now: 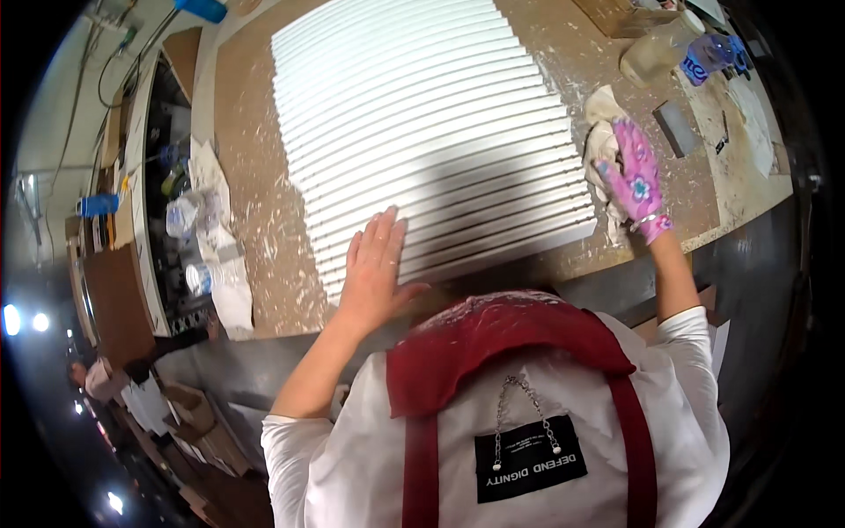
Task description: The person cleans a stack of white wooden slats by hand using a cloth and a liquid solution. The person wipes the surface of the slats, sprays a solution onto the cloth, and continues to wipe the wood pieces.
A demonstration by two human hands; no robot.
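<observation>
Nearest to the camera is the person's own white shirt with a red apron (493, 343) over it, its straps running down the chest. From there both forearms reach up to the table (255, 176), a brown board speckled all over with white splashes.

The left hand (374, 264) is bare and lies flat, fingers spread wide and together pointing away, pressed on the near left corner of a large white ribbed panel (422, 114). It grips nothing; it only rests on the ridges. The panel lies flat on the table and stretches from under that hand far away and to the right, its long ribs running across between the two hands.

The right hand (635, 180) wears a pink glove with a flower pattern. It sits just off the panel's right edge, fingers curled around a crumpled whitish rag (601, 141), which bunches up beyond the fingers and hangs a little below the hand near the table's edge.

Just to the right of the gloved hand lies a small flat grey block (676, 128) on the table. Farther off, beyond the rag, stands a cloudy clear plastic jug (656, 53), and beside it to the right something blue and clear (713, 51) that is too blurred to make out.

To the left of the left hand, past the table's edge, crumpled white sheets and plastic bottles (204, 229) sit on a lower dark shelf.
</observation>
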